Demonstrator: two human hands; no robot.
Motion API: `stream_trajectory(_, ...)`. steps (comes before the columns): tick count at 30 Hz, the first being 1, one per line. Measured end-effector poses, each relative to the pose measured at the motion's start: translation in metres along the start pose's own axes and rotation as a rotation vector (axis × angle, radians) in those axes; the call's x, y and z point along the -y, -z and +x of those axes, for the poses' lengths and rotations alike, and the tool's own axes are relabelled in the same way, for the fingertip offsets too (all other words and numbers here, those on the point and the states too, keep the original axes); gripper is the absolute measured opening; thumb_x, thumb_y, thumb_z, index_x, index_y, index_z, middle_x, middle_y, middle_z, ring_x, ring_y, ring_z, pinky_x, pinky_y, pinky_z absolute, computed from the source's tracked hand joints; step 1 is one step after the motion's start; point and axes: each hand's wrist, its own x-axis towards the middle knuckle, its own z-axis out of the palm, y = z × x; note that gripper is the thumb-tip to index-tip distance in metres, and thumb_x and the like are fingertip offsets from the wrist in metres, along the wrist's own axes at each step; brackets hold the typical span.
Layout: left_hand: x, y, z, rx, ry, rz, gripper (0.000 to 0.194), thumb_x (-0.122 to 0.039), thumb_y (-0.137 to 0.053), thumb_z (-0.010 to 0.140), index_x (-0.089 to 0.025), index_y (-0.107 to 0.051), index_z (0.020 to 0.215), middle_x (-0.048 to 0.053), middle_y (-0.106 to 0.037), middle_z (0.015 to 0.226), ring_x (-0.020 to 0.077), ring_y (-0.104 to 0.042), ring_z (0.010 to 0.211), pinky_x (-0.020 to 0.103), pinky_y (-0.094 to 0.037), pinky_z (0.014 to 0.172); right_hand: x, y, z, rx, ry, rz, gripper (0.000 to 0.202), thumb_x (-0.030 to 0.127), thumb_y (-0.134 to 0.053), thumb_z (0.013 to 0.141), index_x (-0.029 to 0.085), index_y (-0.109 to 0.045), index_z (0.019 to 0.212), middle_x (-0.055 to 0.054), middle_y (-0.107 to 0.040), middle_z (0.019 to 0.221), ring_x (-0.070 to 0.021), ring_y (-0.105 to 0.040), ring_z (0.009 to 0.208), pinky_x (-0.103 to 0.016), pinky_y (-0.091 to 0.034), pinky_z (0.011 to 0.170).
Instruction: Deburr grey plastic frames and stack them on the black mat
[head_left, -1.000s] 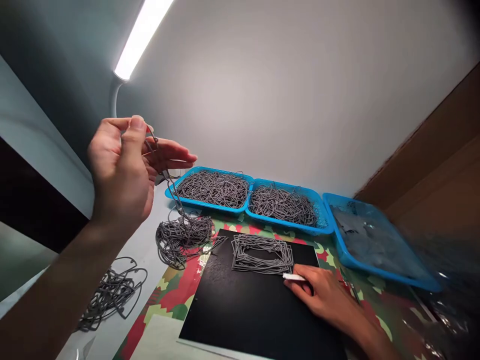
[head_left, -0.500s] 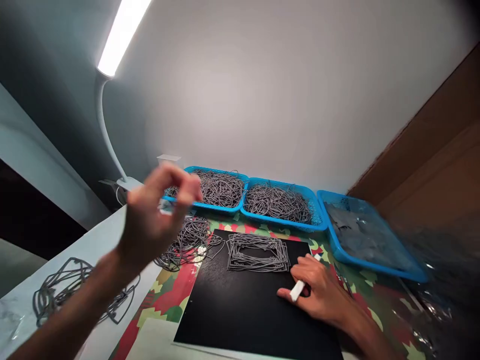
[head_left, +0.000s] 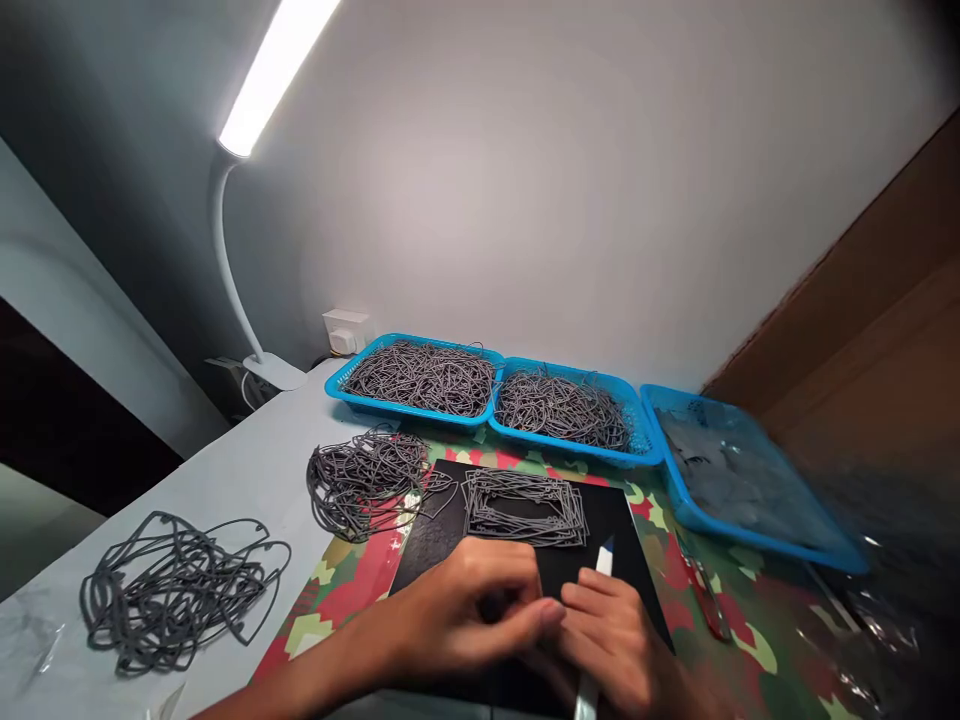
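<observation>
My right hand [head_left: 611, 635] is closed round a slim white tool [head_left: 604, 562] with a dark, slanted tip that points away from me. Right beside it, my left hand [head_left: 487, 610] is curled, thumb towards the right hand's fingers; whatever it pinches, if anything, is hidden. Both are over a black board [head_left: 622, 530]. On the board's far part lies a stack of thin grey rectangular frames [head_left: 480, 525], just beyond my hands. One loose grey piece [head_left: 442, 490] lies at the board's left edge.
Tangled grey strips [head_left: 367, 480] lie left of the board, with a looser heap [head_left: 180, 600] nearer me. Blue baskets [head_left: 420, 408] [head_left: 577, 440] of grey strips line the wall; another blue basket [head_left: 750, 530] stands right. A red-handled tool [head_left: 709, 600] lies right. A lamp [head_left: 277, 372] stands back left.
My left hand has come down from the raised position at left and moved right, beside my right hand. The white tool has swung round so its dark tip points away from me.
</observation>
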Motion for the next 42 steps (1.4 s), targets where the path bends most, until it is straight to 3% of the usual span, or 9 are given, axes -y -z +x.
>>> stream_trajectory(7, 0.006, 0.013, 0.010, -0.019, 0.247, -0.270, 0.062, -0.068, -0.060, 0.108, -0.019, -0.055, 0.072, -0.002, -0.058, 0.068, 0.0130, -0.053, 0.068, 0.028, -0.042, 0.070, -0.020, 0.050, 0.006, -0.001, -0.113, -0.017, 0.020, 0.015, -0.056, 0.111, 0.022, -0.065, 0.094, 0.002, -0.066, 0.064, -0.0153, -0.054, 0.054, -0.034, -0.038, 0.058)
stream_trajectory(12, -0.001, 0.022, 0.018, -0.049, 0.235, -0.308, 0.065, -0.071, -0.057, 0.110, -0.019, -0.054, 0.070, -0.003, -0.055, 0.069, 0.0121, -0.048, 0.064, 0.029, -0.042, 0.068, -0.024, 0.082, 0.009, -0.007, -0.196, 0.036, 0.011, 0.015, -0.064, 0.109, 0.025, -0.068, 0.111, 0.001, -0.072, 0.075, -0.0164, -0.061, 0.061, -0.034, -0.044, 0.062)
stream_trajectory(15, 0.006, 0.020, 0.013, 0.036, 0.173, -0.161, 0.066, -0.064, -0.051, 0.115, -0.019, -0.061, 0.067, 0.001, -0.063, 0.065, 0.0149, -0.055, 0.069, 0.032, -0.046, 0.074, -0.013, 0.091, 0.004, 0.167, -0.217, 0.087, 0.006, 0.028, -0.072, 0.109, 0.029, -0.075, 0.114, -0.001, -0.077, 0.083, -0.0180, -0.068, 0.066, -0.034, -0.051, 0.062)
stream_trajectory(18, 0.018, 0.016, 0.003, 0.167, 0.106, -0.028, 0.062, -0.051, -0.050, 0.118, -0.019, -0.069, 0.068, 0.005, -0.076, 0.072, 0.0170, -0.065, 0.077, 0.033, -0.051, 0.081, -0.001, 0.089, -0.014, 0.376, -0.276, 0.150, 0.022, 0.047, -0.080, 0.103, 0.032, -0.078, 0.118, -0.004, -0.081, 0.096, -0.0230, -0.077, 0.079, -0.039, -0.061, 0.072)
stream_trajectory(21, 0.024, 0.015, -0.003, 0.216, 0.060, 0.064, 0.046, -0.039, -0.052, 0.119, -0.018, -0.073, 0.083, 0.006, -0.079, 0.087, 0.0170, -0.070, 0.085, 0.031, -0.053, 0.082, 0.004, 0.078, -0.040, 0.331, -0.391, 0.186, 0.028, 0.051, -0.078, 0.104, 0.032, -0.075, 0.123, -0.004, -0.081, 0.098, -0.0250, -0.078, 0.083, -0.039, -0.062, 0.074)
stream_trajectory(25, 0.031, 0.028, -0.001, 0.107, -0.048, 0.459, 0.040, -0.029, -0.046, 0.120, -0.018, -0.065, 0.086, 0.003, -0.065, 0.081, 0.0161, -0.060, 0.074, 0.030, -0.045, 0.068, 0.006, 0.059, -0.060, 0.266, -0.652, 0.155, 0.006, 0.034, -0.069, 0.111, 0.029, -0.068, 0.115, -0.002, -0.077, 0.096, -0.0220, -0.076, 0.083, -0.034, -0.058, 0.072)
stream_trajectory(29, 0.041, 0.039, -0.001, 0.051, -0.157, 0.796, 0.039, -0.028, -0.045, 0.120, -0.020, -0.061, 0.085, 0.001, -0.062, 0.076, 0.0174, -0.057, 0.068, 0.032, -0.042, 0.065, 0.019, 0.049, -0.059, 0.293, -0.808, 0.076, 0.015, 0.024, -0.074, 0.099, 0.029, -0.061, 0.104, -0.001, -0.071, 0.095, -0.0234, -0.073, 0.083, -0.033, -0.056, 0.069)
stream_trajectory(35, 0.039, 0.044, -0.004, 0.198, -0.145, 0.751, 0.026, -0.033, -0.058, 0.116, -0.020, -0.069, 0.096, 0.002, -0.066, 0.082, 0.0196, -0.061, 0.075, 0.033, -0.046, 0.071, 0.034, 0.053, -0.047, 0.327, -0.726, 0.145, 0.032, -0.001, -0.045, 0.089, 0.029, -0.053, 0.098, -0.002, -0.068, 0.091, -0.0214, -0.070, 0.076, -0.032, -0.055, 0.064)
stream_trajectory(42, 0.038, 0.043, -0.005, 0.256, -0.105, 0.679, 0.029, -0.027, -0.047, 0.120, -0.019, -0.070, 0.105, 0.005, -0.069, 0.094, 0.0211, -0.063, 0.087, 0.034, -0.046, 0.081, 0.021, 0.053, -0.045, 0.287, -0.751, 0.184, 0.018, 0.013, -0.051, 0.109, 0.028, -0.060, 0.107, -0.001, -0.071, 0.094, -0.0208, -0.072, 0.081, -0.031, -0.055, 0.067)
